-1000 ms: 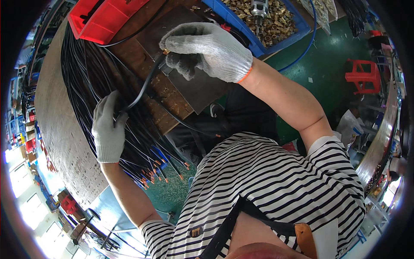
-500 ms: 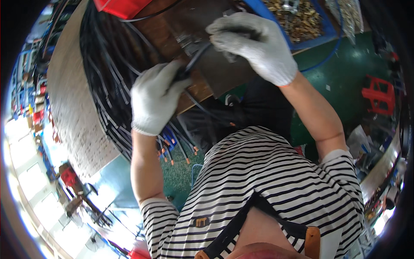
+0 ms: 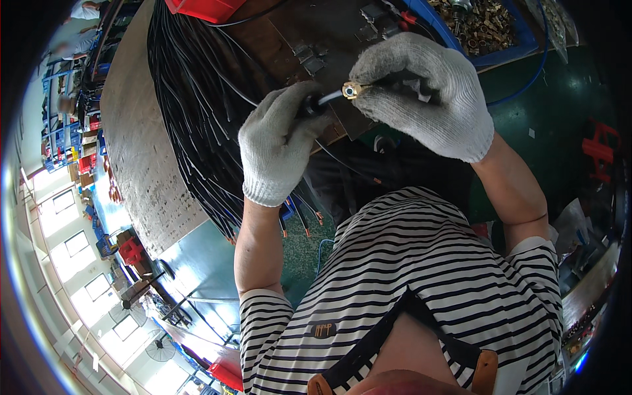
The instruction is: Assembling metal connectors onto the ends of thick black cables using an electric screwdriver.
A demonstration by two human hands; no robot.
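My left hand point(image 3: 279, 141), in a white knitted glove, is closed round a black cable point(image 3: 330, 98) whose grey end sticks out toward the right. A small brass fitting point(image 3: 351, 90) with a round hole sits at the tip of that cable end. My right hand point(image 3: 438, 92), gloved too, pinches the fitting between thumb and fingers. Whether the cable end is inside the fitting or only against it I cannot tell. A bundle of black cables point(image 3: 181, 92) lies on the table to the left, several with copper-coloured ends hanging over the near edge.
A blue tray point(image 3: 523, 46) of small brass parts stands at the upper right. At the top is a red bin point(image 3: 207, 9). Flat metal pieces point(image 3: 309, 59) and a red-handled tool point(image 3: 409, 17) lie on the table. On the green floor to the right stands a red stool point(image 3: 599, 150).
The brass fitting now shows at my right fingertips, turned with its hole facing up. The cable end, blurred between my hands before, now meets it. The whole view has shifted slightly.
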